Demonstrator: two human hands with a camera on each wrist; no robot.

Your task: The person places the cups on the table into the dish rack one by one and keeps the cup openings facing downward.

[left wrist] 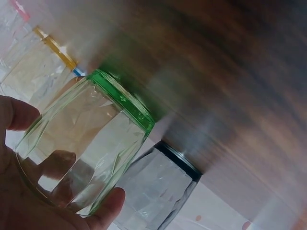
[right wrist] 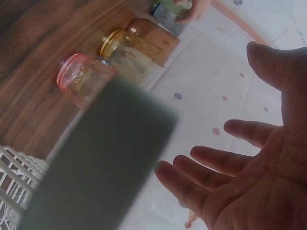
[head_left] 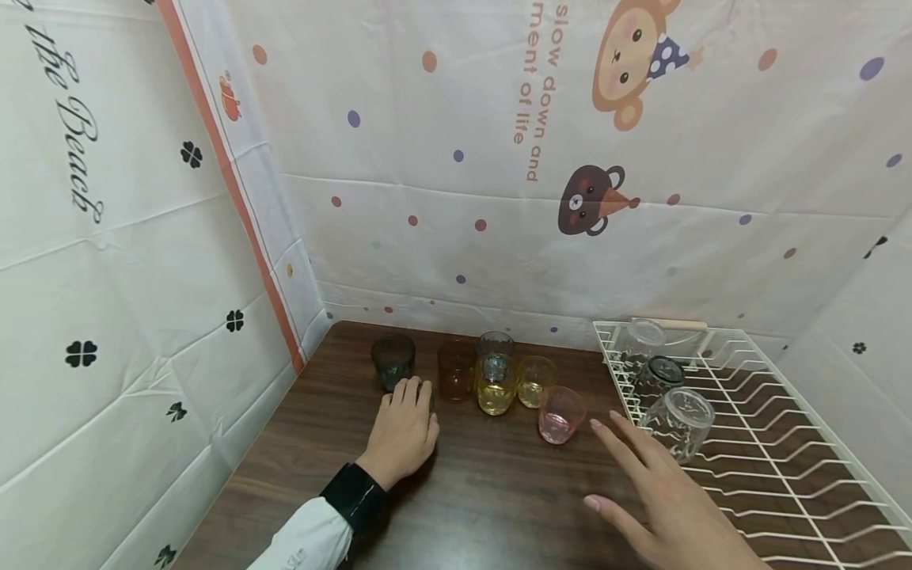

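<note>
left hand (head_left: 404, 430): grips green glass (left wrist: 84, 143), upright on table (head_left: 484, 491)
right hand (head_left: 666, 495): fingers spread, empty, nearest clear glass (head_left: 680, 422) on rack (head_left: 784, 443), just ahead

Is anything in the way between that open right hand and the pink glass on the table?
Nothing visible. The right hand hovers open just right of the pink glass, with only bare tabletop between them. The white rack sits further right, out of that path.
</note>
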